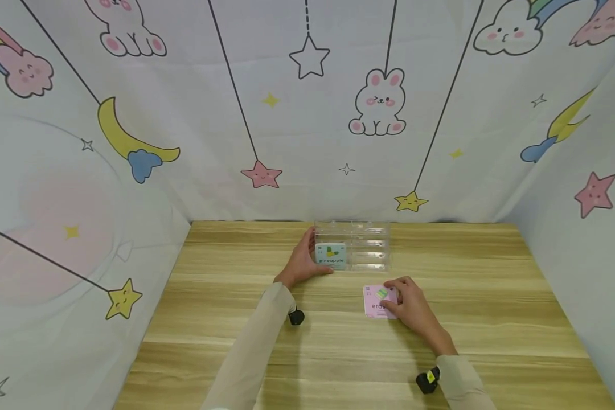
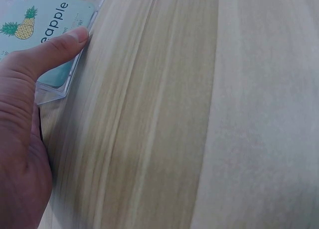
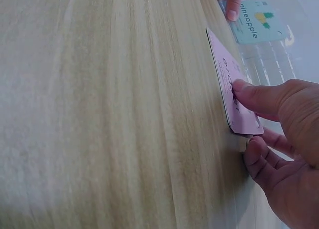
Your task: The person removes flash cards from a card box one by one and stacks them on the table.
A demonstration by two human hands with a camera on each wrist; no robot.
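Okay, left hand [image 1: 302, 262] is gripping the clear case [image 1: 370, 245] at its left end, thumb lying along the near edge. Mint pineapple card [image 1: 331, 259] is sitting in the case's left half. Right hand [image 1: 412, 304] is pinching a pink card [image 1: 373, 293] on the near side of the case, thumb on its face and partly covering the lettering; can't tell if the card is touching the wooden table [image 1: 338, 353]. Table is extending under the case, printed curtain [image 1: 307, 131] is hanging behind it.
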